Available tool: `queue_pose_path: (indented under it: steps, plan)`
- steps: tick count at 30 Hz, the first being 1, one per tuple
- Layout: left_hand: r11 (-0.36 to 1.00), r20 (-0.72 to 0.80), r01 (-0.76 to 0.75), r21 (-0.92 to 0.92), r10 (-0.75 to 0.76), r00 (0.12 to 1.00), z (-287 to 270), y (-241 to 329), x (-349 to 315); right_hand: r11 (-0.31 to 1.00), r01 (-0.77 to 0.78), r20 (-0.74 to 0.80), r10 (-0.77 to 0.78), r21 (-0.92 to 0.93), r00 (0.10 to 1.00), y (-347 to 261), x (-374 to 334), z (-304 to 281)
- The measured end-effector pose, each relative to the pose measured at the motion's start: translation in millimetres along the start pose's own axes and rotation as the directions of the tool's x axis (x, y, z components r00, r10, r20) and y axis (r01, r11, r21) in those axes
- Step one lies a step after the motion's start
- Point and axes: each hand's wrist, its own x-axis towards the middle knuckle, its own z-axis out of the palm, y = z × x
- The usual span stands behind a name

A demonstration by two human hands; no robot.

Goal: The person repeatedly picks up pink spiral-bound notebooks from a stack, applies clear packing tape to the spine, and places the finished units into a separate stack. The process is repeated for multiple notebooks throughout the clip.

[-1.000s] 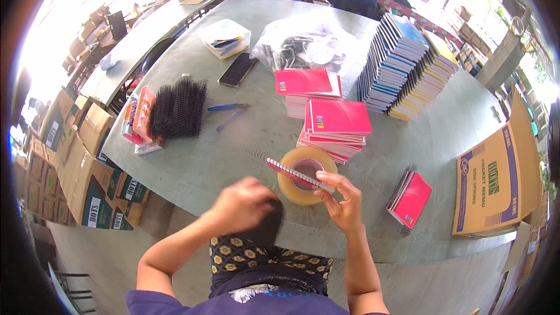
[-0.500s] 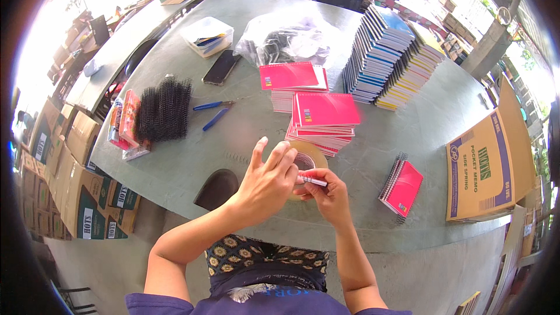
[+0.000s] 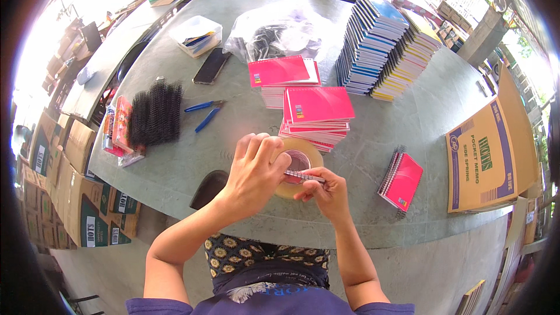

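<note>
Over the near middle of the table, a small notebook (image 3: 304, 175) is held nearly edge-on, with a row of wire loops along its edge. My left hand (image 3: 251, 169) has its fingers curled and grips the notebook's left end. At the other end my right hand (image 3: 328, 195) pinches it between thumb and fingers; its cover is mostly hidden. Just beneath the hands lies a wide roll of clear tape (image 3: 315, 153). Beyond it stand two piles of red-covered notebooks (image 3: 321, 104). A few coil-bound red notebooks (image 3: 403, 182) lie to the right.
Black spiral coils (image 3: 156, 112) and blue-handled pliers (image 3: 204, 118) lie left, near a phone (image 3: 211, 66) and white tub (image 3: 199, 38). A plastic bag (image 3: 277, 32) and tall stacks of blue notebooks (image 3: 370, 44) stand behind. An open carton (image 3: 481, 157) is at right; a dark curved object (image 3: 209, 189) lies near the front edge.
My left hand's fingers have curled in from a more spread pose. The notebook is turned slightly and more of its looped edge shows. The whole view has shifted a little.
</note>
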Motion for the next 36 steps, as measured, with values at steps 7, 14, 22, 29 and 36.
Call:
queue_pose_path:
  steps: [7,14,22,29,36]
  plan:
    - [0.973,0.074,-0.138,-0.184,0.154,0.985,12.9,-6.7,-2.2,0.984,0.019,-0.016,-0.016,0.178,1.000,-5.1,-1.0,2.8]
    - [0.984,0.056,-0.069,-0.164,0.079,0.995,13.8,1.2,4.9,0.994,0.043,-0.002,-0.043,0.101,0.999,-1.9,0.3,-0.8]
    - [0.997,0.084,-0.079,-0.025,0.081,0.993,10.8,-12.6,-4.1,0.980,0.024,-0.112,-0.002,0.198,0.994,-16.3,-2.9,10.3]
    - [0.995,-0.012,-0.065,-0.074,0.064,0.998,13.9,-4.3,-2.3,0.981,0.118,-0.022,-0.116,0.155,0.993,-7.3,-5.7,5.8]
    - [0.984,-0.011,-0.035,-0.173,0.033,0.999,16.0,4.5,3.6,0.982,0.181,-0.120,-0.172,0.061,0.978,3.6,-14.4,3.8]
